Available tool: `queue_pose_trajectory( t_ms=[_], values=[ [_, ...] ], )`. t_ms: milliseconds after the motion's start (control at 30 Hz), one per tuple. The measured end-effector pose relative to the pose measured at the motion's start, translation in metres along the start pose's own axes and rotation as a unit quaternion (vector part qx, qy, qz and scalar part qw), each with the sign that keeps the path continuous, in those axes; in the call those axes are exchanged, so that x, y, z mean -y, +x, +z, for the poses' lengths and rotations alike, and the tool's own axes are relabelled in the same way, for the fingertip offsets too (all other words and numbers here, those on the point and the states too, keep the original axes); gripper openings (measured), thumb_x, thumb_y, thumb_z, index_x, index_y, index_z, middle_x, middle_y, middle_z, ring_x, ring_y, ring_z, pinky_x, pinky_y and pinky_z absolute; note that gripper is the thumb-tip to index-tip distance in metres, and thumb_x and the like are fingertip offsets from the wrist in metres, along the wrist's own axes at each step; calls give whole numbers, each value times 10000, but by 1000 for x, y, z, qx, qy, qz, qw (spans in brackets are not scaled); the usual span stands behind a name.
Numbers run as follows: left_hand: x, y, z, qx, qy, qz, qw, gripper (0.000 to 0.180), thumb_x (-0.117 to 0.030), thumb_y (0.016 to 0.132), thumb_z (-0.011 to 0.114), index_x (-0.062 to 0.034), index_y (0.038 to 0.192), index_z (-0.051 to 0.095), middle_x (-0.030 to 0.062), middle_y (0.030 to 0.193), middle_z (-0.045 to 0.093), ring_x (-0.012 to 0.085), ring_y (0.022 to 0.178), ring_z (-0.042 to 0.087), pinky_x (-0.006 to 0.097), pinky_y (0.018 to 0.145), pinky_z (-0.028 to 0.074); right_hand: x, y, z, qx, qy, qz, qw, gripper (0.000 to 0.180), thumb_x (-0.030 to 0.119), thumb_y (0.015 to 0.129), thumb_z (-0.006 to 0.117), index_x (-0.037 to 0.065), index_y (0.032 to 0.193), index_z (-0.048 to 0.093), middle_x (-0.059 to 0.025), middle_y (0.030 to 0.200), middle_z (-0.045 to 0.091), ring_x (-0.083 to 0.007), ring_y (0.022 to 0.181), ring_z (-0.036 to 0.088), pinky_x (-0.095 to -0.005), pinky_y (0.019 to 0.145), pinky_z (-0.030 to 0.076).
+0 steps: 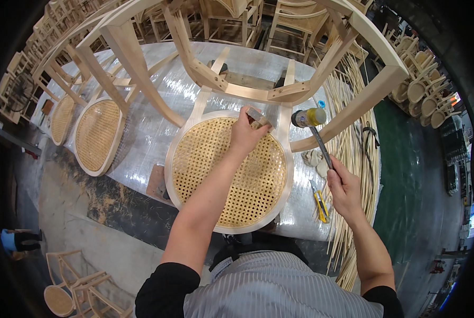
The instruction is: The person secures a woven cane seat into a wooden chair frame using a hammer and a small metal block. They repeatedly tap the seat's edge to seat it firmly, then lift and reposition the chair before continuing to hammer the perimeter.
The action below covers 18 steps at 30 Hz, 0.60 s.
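Your left hand (244,135) grips a small brown block (256,117) over the round, pale-rimmed cane seat (254,183); right of it, your right hand (345,188) holds a yellow-and-black mallet (311,117), any lettering unreadable, near a yellow utility knife (320,205).

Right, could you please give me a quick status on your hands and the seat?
Left hand holding block by far rim of seat. Right hand gripping mallet, head right of block. Knife and strips lie right of seat.

tbl (147,140) w/ chairs (263,185), cane strips (349,212), ylw knife (321,205)
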State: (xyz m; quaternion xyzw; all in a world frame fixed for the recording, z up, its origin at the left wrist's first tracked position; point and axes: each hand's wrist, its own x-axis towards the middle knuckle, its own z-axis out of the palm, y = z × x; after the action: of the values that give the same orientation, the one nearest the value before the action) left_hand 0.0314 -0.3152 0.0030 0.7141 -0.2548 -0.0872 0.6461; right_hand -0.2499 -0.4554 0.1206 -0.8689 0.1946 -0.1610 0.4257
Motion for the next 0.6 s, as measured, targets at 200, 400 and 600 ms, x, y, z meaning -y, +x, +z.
queue_pose_trajectory(
  t_ms=[200,400,600],
  values=[
    [2,-5,15,12,8,46,999,550,-144,842,896,-53,1256,544,133,1097,750,244,1047,744,364,923,574,7,28,-5,9,-19,-65,998,400,7,1041,613,-17,1441,629,-96,883,673,-116,746,597,-284,708,506],
    [4,-8,16,-26,54,61,996,570,-162,859,886,-65,1287,523,178,1095,757,339,1046,757,414,897,580,66,57,0,-3,-47,-195,980,406,4,1025,654,-7,1431,637,-160,986,745,-211,782,706,-320,753,558],
    [-1,-12,22,-20,31,17,999,582,-99,844,900,-58,1291,530,143,1151,722,228,1108,723,350,974,555,84,75,2,15,-71,-249,966,406,13,1017,669,-5,1421,643,-201,1061,760,-298,856,758,-361,780,584]
  ],
)
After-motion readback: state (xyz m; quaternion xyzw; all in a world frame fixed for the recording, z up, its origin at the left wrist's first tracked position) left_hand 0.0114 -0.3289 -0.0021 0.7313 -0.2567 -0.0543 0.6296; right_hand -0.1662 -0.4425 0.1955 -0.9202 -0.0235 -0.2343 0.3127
